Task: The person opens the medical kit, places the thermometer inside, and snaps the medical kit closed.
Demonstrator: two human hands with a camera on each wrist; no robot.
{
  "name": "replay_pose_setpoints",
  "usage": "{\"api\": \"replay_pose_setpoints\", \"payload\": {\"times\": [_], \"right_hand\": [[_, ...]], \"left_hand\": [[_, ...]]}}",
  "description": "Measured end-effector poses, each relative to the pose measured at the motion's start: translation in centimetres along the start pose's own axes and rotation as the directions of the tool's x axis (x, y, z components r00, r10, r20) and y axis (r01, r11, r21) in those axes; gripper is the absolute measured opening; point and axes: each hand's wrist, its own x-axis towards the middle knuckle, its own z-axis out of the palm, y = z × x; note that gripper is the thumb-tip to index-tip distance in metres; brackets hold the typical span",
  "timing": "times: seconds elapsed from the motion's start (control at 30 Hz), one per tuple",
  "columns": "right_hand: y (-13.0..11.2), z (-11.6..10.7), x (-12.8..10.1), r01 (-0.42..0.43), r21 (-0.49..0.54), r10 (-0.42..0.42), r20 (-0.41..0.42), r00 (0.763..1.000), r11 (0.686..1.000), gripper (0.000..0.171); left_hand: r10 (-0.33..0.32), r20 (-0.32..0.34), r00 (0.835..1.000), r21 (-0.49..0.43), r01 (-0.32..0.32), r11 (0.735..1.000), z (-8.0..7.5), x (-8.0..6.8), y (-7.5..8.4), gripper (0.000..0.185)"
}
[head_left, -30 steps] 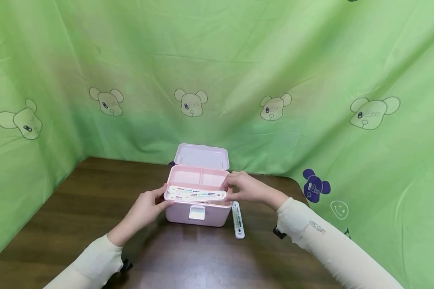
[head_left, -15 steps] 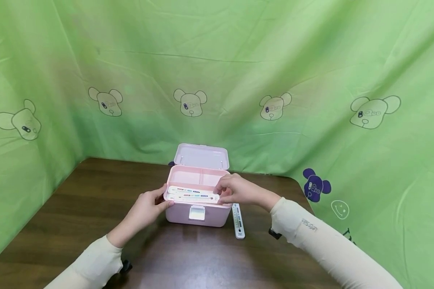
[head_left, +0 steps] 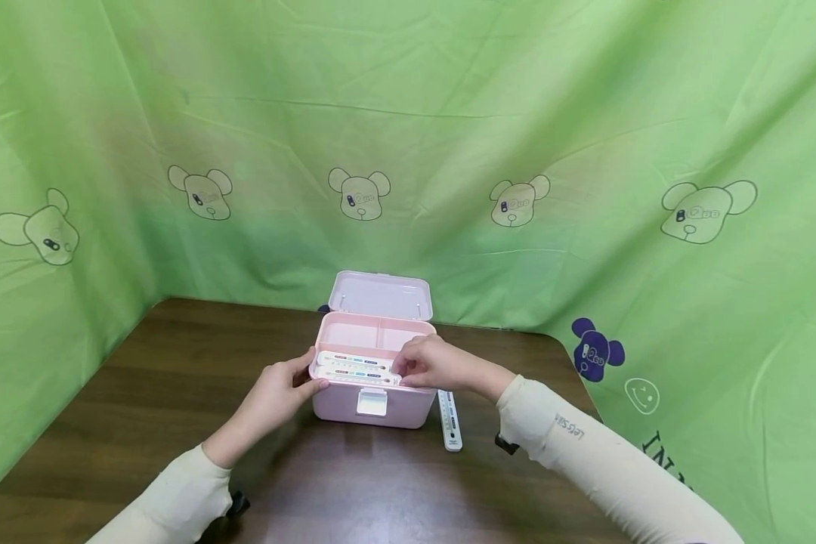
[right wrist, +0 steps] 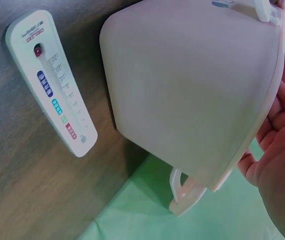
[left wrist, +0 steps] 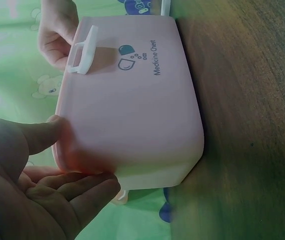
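A pink medicine chest (head_left: 403, 408) stands with its lid (head_left: 381, 295) raised. My left hand (head_left: 275, 393) grips its left corner, thumb on the front and fingers along the side, as the left wrist view shows. Two white thermometers lie in its front compartment, a rear thermometer (head_left: 350, 359) and a front thermometer (head_left: 357, 375). The fingers of my right hand (head_left: 438, 366) pinch the right end of the front one; the chest wall hides those fingertips in the right wrist view. Another thermometer (right wrist: 52, 82) lies on the table, right of the chest.
The brown wooden table (head_left: 353, 491) bears the chest near its back edge. A green curtain (head_left: 442, 136) printed with bear heads hangs behind and at both sides. The front latch (head_left: 372, 402) hangs on the chest's front, and a divider (head_left: 380, 332) splits the rear compartment.
My right hand has moved left and slightly down with the front thermometer, which has gone from slanted across the rim to lying level inside. My left hand stays at the chest's corner.
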Motion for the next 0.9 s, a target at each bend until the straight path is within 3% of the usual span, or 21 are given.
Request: {"api": "replay_pose_setpoints", "payload": {"times": [0.23,0.4,0.63,0.9], "right_hand": [[-0.4,0.4,0.1,-0.033,0.004,0.033,-0.006,0.999,0.999,0.01],[-0.3,-0.1,-0.9,-0.063,-0.031,0.058,-0.126,0.99,0.998,0.012],[0.1,-0.6,-4.1,-0.186,0.063,0.196,-0.364,0.91,0.981,0.014],[0.0,0.1,-7.5,-0.248,0.079,0.253,-0.506,0.825,0.966,0.018]], "left_hand": [[-0.016,0.005,1.0,0.003,0.016,1.0,-0.1,-0.2,0.1,0.069],[-0.014,0.005,1.0,0.006,0.014,1.0,-0.2,-0.1,0.2,0.07],[-0.008,0.01,1.0,0.04,0.008,0.999,-0.7,0.0,0.7,0.07],[-0.004,0.023,1.0,0.047,0.003,0.999,-0.6,0.0,0.7,0.075]]}}
